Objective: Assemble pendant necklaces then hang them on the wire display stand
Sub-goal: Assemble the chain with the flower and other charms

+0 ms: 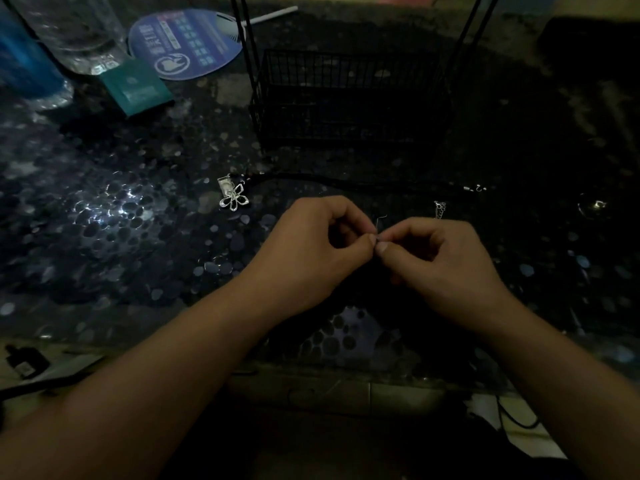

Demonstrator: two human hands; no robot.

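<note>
My left hand (322, 244) and my right hand (436, 261) meet fingertip to fingertip above the dark speckled table, both pinching a thin silver wire piece (377, 226) whose end sticks up between them. A silver flower pendant (236, 199) lies to the left of my hands, joined to a black cord (363, 183) that runs right to a silver clasp (473, 188). A short silver chain end (440, 208) lies just beyond my right hand. The black wire display stand (346, 98) rises behind the cord, its basket base facing me.
A round blue printed fan (187, 43), a teal packet (136, 86) and clear plastic bottles (72, 29) sit at the back left. A small dark device (26, 363) and a cable lie at the near left edge. The table's front edge (329, 375) runs under my forearms.
</note>
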